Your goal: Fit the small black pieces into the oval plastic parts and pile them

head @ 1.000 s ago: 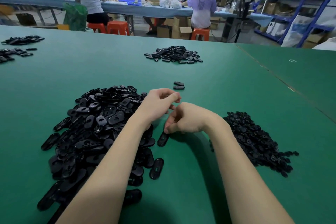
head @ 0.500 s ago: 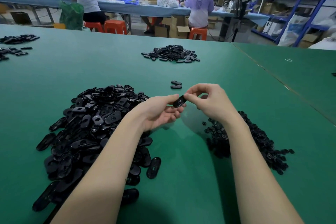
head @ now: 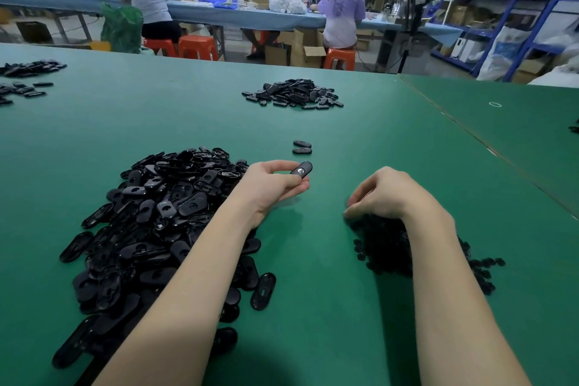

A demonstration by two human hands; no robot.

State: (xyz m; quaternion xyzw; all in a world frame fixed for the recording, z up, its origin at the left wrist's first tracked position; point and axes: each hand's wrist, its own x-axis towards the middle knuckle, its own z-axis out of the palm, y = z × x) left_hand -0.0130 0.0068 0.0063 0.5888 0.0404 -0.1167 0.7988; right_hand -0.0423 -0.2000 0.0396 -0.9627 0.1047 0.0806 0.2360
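One black oval part [head: 301, 169], a pale spot at its middle, is pinched in the left hand [head: 272, 185] above the desk [head: 313, 260]; the right hand [head: 380, 194], fingers curled, rests on the small pieces [head: 385, 247], apart from it.

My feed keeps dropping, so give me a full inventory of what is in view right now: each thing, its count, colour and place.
green table: one, green, fills the foreground.
big pile of oval parts: one pile, too many to count, black, under the left forearm.
pile of small pieces: one, black, under the right hand.
two loose ovals: two, black, just beyond the hands.
far pile of ovals: one, black, table centre, far side.
far-left ovals: scattered, black, left edge.
orange stools: at least four, behind the table.
held oval part: one, black, in the left fingers.
left hand: pinches the oval.
right hand: fingers curled down into the small pieces.
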